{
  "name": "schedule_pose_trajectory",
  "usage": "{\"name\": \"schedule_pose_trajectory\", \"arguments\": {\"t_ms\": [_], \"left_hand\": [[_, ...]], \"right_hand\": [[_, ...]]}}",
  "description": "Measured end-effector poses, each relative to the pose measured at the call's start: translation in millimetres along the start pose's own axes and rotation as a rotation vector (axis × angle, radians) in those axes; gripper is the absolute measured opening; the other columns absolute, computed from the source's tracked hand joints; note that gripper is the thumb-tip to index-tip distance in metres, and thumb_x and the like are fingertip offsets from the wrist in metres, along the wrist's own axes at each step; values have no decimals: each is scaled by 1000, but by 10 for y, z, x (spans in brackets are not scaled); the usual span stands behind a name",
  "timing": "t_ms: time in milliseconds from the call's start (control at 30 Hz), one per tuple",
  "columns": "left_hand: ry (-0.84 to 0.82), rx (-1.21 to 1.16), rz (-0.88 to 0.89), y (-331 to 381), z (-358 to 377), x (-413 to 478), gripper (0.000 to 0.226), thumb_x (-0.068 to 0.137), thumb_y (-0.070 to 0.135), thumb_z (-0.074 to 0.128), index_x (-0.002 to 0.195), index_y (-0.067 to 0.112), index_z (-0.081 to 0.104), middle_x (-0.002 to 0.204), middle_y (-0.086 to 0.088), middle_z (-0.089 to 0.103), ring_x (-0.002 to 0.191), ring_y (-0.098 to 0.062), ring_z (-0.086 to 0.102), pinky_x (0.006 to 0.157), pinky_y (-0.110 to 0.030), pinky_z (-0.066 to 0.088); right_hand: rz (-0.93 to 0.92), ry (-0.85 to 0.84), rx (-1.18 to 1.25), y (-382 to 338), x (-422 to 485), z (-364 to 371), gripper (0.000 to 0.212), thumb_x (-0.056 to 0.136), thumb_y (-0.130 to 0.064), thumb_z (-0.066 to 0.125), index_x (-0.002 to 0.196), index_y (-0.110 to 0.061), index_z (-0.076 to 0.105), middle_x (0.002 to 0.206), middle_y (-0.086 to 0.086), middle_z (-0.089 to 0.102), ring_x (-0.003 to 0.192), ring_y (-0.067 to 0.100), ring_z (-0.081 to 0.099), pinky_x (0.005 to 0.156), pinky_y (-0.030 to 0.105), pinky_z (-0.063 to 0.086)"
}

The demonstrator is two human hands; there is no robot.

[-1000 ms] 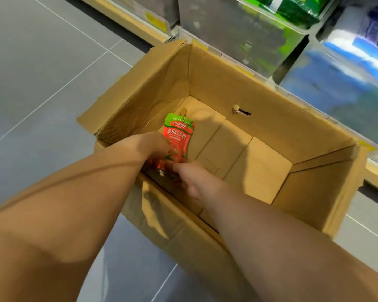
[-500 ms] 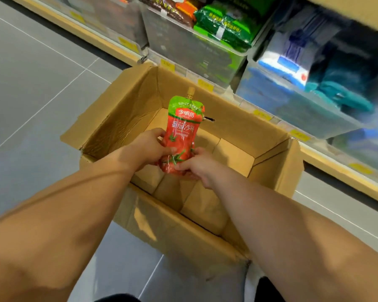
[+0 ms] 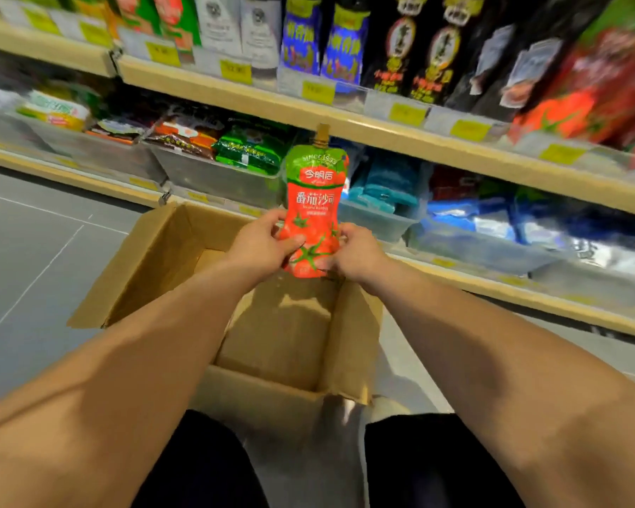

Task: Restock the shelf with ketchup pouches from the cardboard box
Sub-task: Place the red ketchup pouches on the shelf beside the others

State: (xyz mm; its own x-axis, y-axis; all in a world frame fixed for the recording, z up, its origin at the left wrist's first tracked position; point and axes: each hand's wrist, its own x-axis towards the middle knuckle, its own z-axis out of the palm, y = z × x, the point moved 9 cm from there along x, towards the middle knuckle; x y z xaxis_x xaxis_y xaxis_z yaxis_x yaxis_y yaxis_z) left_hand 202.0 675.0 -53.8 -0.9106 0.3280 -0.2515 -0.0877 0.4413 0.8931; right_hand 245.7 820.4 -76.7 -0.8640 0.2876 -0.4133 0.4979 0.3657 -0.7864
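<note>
Both left grip and right grip pinch pouch; box below, shelf behind.

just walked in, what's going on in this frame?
A person is restocking a shop shelf. Both hands hold one ketchup pouch upright by its lower part, spout up: the left hand grips its left edge, the right hand its right. The pouch is above the open cardboard box on the floor, in front of the shelf, and not yet placed. Blurred red tomato-print packs stand on that shelf at upper right.
</note>
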Motion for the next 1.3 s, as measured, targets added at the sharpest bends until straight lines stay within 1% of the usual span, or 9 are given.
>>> {"name": "schedule_pose_trajectory", "arguments": {"t_ms": [100, 200, 333, 500, 600, 733, 1033, 1167, 1300], "left_hand": [[8, 59, 126, 554, 211, -37, 34, 84, 21, 66, 116, 20, 56, 95, -3, 64, 80, -15, 60, 78, -31, 50], [15, 136, 239, 1056, 452, -91, 32, 87, 26, 63, 117, 23, 55, 101, -4, 65, 89, -20, 61, 82, -36, 52], [20, 179, 371, 1653, 846, -103, 31, 88, 27, 60, 118, 20, 57, 107, -10, 63, 97, -26, 59, 87, -42, 49], [32, 227, 522, 2415, 1484, -51, 31, 87, 30, 59, 117, 23, 58, 101, -6, 62, 86, -20, 56, 75, -30, 45], [42, 237, 581, 2739, 1760, 8, 29, 87, 32, 58, 115, 23, 58, 105, -6, 62, 89, -22, 59, 80, -34, 49], [62, 216, 661, 3207, 2223, 84, 36, 86, 29, 60, 121, 20, 58, 110, -5, 61, 90, -18, 55, 80, -25, 39], [55, 171, 685, 3630, 3003, 397, 34, 82, 26, 66, 116, 28, 64, 112, 4, 59, 94, -9, 54, 75, -8, 31], [92, 213, 646, 3581, 3128, 579, 32, 85, 25, 64, 117, 28, 64, 115, 5, 58, 86, -8, 51, 71, -12, 31], [108, 247, 626, 3528, 3204, 705, 36, 87, 33, 62, 122, 23, 61, 121, 3, 60, 105, -15, 57, 79, -18, 36]], "right_hand": [[-50, 117, 48, -106, -180, -553, 59, 65, 0, 80, 119, -8, 57, 116, 11, 65, 105, 27, 61, 97, 42, 47], [-87, 257, 54, -136, -369, -1080, 58, 70, -5, 79, 122, -12, 55, 116, 7, 64, 103, 23, 61, 92, 37, 48], [-138, 427, 82, -137, -607, -1764, 49, 74, -6, 74, 119, -14, 57, 113, 7, 66, 103, 24, 61, 92, 42, 49], [-178, 666, 37, -80, -834, -2776, 40, 77, -12, 72, 115, -19, 61, 89, -4, 65, 85, 17, 58, 78, 32, 47], [-187, 754, 19, -47, -896, -3171, 47, 80, -15, 69, 125, -18, 55, 100, 1, 65, 92, 20, 58, 84, 35, 48], [-221, 903, 14, 58, -959, -3776, 34, 85, -12, 63, 118, -17, 57, 99, 1, 66, 82, 13, 56, 78, 31, 47], [-134, 1022, 59, 465, -771, -4586, 52, 85, 5, 46, 131, -17, 50, 119, 2, 64, 102, 17, 59, 85, 26, 47], [-90, 988, 74, 587, -550, -4698, 48, 84, 5, 50, 126, -16, 54, 109, 0, 67, 95, 17, 62, 81, 29, 52], [-96, 963, 69, 644, -411, -4685, 29, 87, -8, 57, 114, -16, 55, 89, -6, 60, 76, 10, 55, 68, 27, 46]]}}
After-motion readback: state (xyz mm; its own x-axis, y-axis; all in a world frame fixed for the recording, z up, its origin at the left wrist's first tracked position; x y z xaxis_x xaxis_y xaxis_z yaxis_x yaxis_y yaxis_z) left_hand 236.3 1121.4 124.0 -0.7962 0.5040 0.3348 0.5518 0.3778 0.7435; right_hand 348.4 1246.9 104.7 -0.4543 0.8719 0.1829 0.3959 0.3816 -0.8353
